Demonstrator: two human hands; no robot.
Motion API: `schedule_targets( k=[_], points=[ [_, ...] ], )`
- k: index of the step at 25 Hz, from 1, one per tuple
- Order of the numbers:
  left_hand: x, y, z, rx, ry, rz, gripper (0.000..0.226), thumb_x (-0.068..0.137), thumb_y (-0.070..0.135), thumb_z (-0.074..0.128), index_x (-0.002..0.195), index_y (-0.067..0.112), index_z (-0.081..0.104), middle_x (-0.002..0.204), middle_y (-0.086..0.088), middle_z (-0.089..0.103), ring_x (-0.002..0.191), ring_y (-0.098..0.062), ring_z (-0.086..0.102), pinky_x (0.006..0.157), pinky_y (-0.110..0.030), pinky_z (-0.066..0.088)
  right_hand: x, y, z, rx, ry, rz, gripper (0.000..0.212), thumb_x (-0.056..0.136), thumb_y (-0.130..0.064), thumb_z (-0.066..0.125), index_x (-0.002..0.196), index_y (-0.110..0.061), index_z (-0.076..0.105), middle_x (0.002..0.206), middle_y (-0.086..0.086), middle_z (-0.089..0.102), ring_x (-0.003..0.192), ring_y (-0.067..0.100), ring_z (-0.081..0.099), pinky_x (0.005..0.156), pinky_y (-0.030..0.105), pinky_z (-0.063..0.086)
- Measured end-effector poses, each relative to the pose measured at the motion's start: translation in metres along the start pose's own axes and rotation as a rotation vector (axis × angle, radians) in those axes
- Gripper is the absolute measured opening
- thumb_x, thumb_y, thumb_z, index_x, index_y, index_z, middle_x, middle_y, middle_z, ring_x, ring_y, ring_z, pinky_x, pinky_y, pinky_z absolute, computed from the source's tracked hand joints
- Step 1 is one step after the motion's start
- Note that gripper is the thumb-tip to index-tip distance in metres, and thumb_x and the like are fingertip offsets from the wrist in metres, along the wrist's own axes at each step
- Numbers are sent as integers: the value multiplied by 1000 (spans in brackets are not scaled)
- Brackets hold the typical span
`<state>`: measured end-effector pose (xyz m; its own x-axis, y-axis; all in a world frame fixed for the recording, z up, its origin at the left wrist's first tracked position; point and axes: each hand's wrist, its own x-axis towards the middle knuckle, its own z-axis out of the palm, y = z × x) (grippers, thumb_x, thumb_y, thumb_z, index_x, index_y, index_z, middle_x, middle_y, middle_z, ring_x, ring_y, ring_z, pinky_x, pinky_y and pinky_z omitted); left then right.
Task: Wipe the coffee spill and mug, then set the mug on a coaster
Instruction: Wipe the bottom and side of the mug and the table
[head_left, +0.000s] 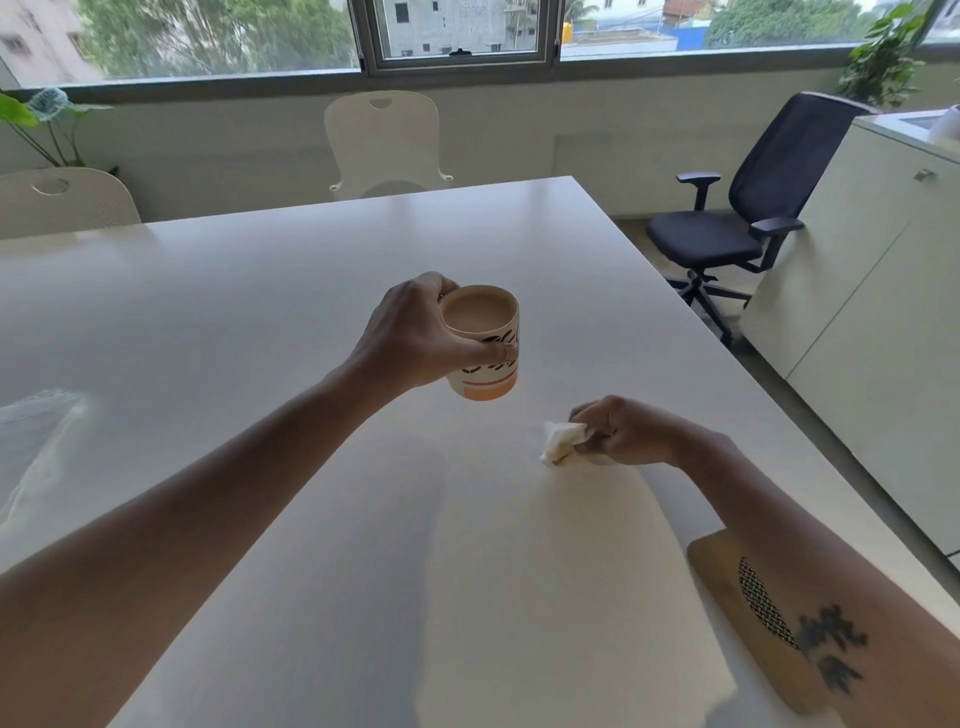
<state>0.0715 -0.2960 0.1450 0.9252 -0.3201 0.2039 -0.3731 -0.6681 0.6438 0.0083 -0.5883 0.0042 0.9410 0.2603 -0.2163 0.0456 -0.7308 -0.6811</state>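
A cream mug (485, 358) with black lettering and an orange base, full of milky coffee, hangs above the white table (260, 291). My left hand (415, 338) grips it around the side. To the right and nearer, my right hand (623, 431) is closed on a crumpled white tissue (561, 441) that touches the tabletop. A wooden coaster (737, 608) with a black mesh centre lies at the table's right edge, partly hidden under my right forearm. No coffee spill shows on the table.
Two white chairs (384, 140) stand at the table's far side. A dark office chair (743, 218) and a white cabinet (872, 291) are to the right, beyond the table's edge. Something clear and shiny (36, 415) lies at the left edge.
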Motion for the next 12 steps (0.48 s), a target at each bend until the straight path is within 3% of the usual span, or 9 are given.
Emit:
schedule_targets(
  k=[3, 6, 7, 10, 12],
  points=[
    [3, -3, 6, -14, 4, 0, 81, 52, 62, 99, 114, 19, 70, 103, 5, 78, 98, -19, 74, 86, -46, 64, -28, -4, 4, 137, -146, 91, 17, 94, -4, 75, 105, -13, 82, 101, 15, 78, 88, 24, 70, 81, 35, 50],
    [5, -5, 15, -24, -6, -8, 83, 51, 63, 98, 115, 19, 70, 103, 5, 78, 98, -19, 74, 86, -46, 64, -65, -10, 9, 439, -456, 52, 21, 91, 0, 76, 95, -19, 84, 87, -1, 75, 80, 10, 66, 76, 25, 49],
    [6, -6, 19, -28, -11, -8, 82, 51, 63, 98, 115, 19, 70, 103, 6, 78, 98, -19, 74, 86, -46, 64, -76, -10, 10, 559, -485, 16, 23, 92, 3, 73, 94, -17, 84, 86, -5, 74, 78, 7, 66, 74, 21, 50],
    [8, -7, 29, -40, -20, -1, 81, 52, 61, 99, 116, 19, 71, 105, 5, 78, 99, -19, 74, 88, -47, 63, -108, -6, 8, 960, -289, -1, 17, 90, 8, 69, 102, 3, 79, 86, 2, 74, 77, 9, 70, 69, 20, 55],
    [9, -7, 39, -40, -28, -2, 82, 53, 60, 100, 117, 18, 71, 107, 5, 78, 101, -19, 74, 88, -47, 64, -128, -1, 5, 1204, -94, 32, 19, 85, 1, 72, 102, 3, 80, 84, 9, 75, 72, 14, 74, 63, 24, 59]
  ],
)
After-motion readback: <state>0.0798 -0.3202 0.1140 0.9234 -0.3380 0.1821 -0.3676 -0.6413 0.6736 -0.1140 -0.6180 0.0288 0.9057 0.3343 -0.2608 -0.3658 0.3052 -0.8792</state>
